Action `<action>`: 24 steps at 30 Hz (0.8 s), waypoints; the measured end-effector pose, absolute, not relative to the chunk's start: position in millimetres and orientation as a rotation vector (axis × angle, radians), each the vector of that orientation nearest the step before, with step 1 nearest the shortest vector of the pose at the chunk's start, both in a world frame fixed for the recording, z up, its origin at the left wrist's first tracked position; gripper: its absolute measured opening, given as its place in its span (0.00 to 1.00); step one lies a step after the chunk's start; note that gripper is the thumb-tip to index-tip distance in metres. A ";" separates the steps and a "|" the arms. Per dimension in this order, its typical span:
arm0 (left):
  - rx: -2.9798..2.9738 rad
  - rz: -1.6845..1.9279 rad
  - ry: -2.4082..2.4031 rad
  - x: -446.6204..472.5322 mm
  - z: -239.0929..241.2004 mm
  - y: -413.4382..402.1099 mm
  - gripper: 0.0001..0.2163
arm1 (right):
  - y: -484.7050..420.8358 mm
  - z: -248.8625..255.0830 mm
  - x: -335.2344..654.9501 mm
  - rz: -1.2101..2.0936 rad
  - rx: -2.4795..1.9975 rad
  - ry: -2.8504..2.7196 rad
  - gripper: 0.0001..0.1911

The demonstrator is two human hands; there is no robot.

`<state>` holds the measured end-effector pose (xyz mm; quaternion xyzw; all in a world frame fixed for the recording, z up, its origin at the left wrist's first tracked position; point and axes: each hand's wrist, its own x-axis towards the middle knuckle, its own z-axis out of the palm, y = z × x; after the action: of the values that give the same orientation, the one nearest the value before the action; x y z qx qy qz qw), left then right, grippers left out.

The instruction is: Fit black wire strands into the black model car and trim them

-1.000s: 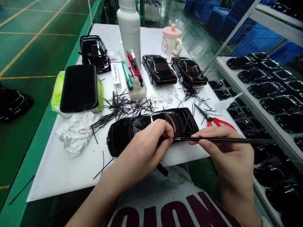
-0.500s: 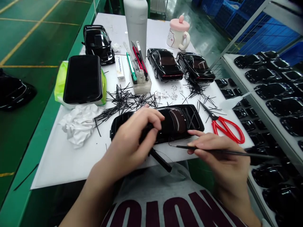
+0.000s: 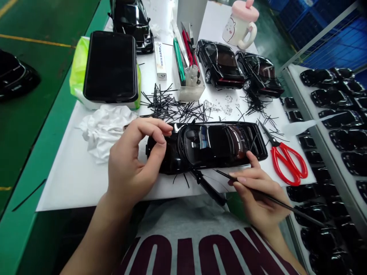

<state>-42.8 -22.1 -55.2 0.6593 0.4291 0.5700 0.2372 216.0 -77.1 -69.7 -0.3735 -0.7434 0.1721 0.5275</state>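
Observation:
A glossy black model car lies lengthwise on the white table top, its near-side door swung out toward me. My left hand is over the car's left end, thumb and forefinger curled together in a pinch; whatever they hold, if anything, is too small to make out. In my right hand is a slim black rod with a fine tip, gripped like a pen. Its tip points at the car's near side beside the door. One right fingertip rests at the car's rear window edge.
Red-handled scissors lie to the right. Behind are black plastic strips, a tool holder, two model cars and a lidded mug. Crumpled paper and a phone are left. A rack of cars stands right.
My left hand has moved left off the car's middle, uncovering the windscreen and roof. My right hand still holds the rod, its tip slightly shifted. The camera view has tilted downward.

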 end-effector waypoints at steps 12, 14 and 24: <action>1.864 1.551 1.143 -44.4 -55.5 -26.7 0.10 | -75.4 -69.2 209.7 0.278 -0.965 -1.805 0.16; 1.864 1.553 1.136 -44.2 -55.8 -26.9 0.10 | -75.5 -69.7 210.0 0.276 -0.972 -1.804 0.15; 1.856 1.546 1.137 -44.1 -55.9 -27.3 0.10 | -75.7 -70.8 209.5 0.274 -0.959 -1.799 0.17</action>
<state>-44.1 -27.3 -55.9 0.6759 0.4140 0.5630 0.2340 209.5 -75.7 -70.8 -0.3995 -0.7491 0.1140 0.5160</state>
